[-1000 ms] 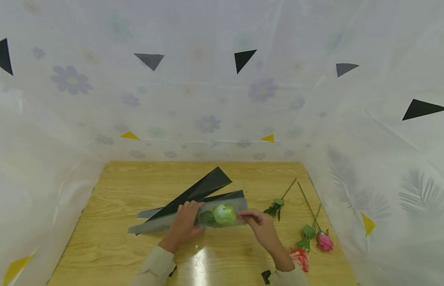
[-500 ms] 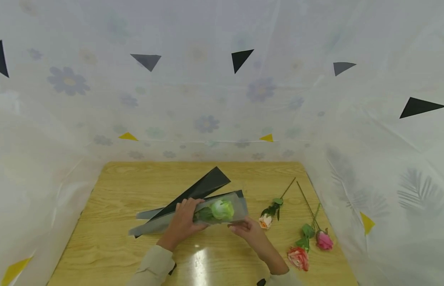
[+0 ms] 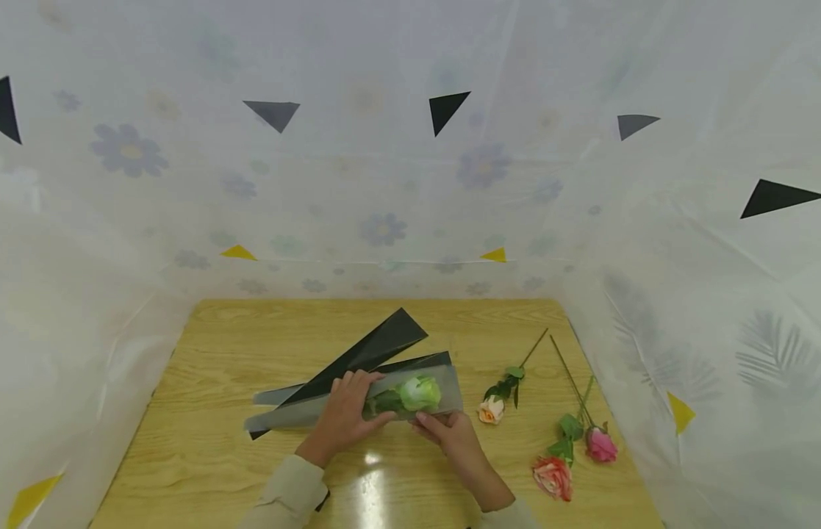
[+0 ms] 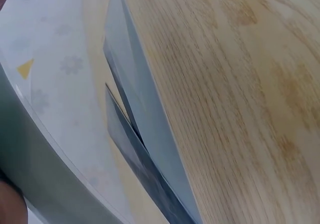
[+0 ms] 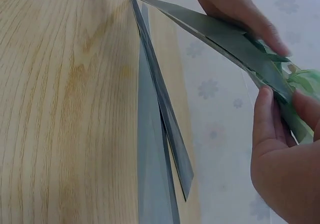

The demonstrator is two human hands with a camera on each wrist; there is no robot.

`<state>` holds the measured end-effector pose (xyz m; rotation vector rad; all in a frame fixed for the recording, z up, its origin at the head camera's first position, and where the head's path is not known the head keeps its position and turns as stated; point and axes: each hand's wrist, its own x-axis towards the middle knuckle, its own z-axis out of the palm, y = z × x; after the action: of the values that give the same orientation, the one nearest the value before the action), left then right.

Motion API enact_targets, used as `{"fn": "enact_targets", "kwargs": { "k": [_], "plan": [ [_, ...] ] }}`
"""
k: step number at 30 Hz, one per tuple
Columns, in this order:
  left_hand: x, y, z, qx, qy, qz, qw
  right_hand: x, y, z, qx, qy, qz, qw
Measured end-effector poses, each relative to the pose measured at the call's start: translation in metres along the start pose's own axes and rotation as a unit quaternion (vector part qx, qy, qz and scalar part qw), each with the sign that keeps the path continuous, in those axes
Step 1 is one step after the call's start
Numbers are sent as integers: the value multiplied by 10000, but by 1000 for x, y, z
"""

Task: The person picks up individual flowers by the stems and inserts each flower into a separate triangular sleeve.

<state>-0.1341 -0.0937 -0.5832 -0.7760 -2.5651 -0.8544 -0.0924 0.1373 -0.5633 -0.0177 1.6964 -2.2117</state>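
In the head view, a white-green rose [image 3: 420, 394] lies inside a grey see-through flower sleeve [image 3: 450, 378]. My left hand [image 3: 347, 413] grips the sleeve around its middle, fingers over the top and thumb along the near side. At the sleeve's near right edge, my right hand [image 3: 455, 436] pinches the film between thumb and fingers. The right wrist view shows this sleeve [image 5: 225, 41] raised and slanting above the table, with the right fingertips [image 5: 265, 94] against its edge. The rose's stem is hidden inside the sleeve.
Two more dark sleeves, one a black sleeve [image 3: 367, 349], lie behind and under the held one on the wooden table [image 3: 238, 330]. To the right lie a peach rose [image 3: 492, 410], a coral rose [image 3: 553, 477] and a pink rose [image 3: 601, 445]. Printed film walls [image 3: 384, 184] surround the table.
My right hand has moved left and nearer along the sleeve, from its open end to its near edge. The peach rose has come into view. The left hand keeps its hold.
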Motion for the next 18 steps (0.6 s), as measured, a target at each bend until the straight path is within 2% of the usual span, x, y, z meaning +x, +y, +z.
{"fn": "enact_targets", "kwargs": {
  "k": [7, 13, 18],
  "plan": [
    [2, 1, -2, -160, 10, -54, 9999, 3, 4, -1, 126, 166, 66, 9998],
    [6, 3, 0, 20, 263, 14, 9997, 1, 6, 2, 24, 386, 9, 9993],
    [6, 2, 3, 47, 413, 86, 9991, 0, 9, 4, 229, 385, -61, 9990]
  ]
}}
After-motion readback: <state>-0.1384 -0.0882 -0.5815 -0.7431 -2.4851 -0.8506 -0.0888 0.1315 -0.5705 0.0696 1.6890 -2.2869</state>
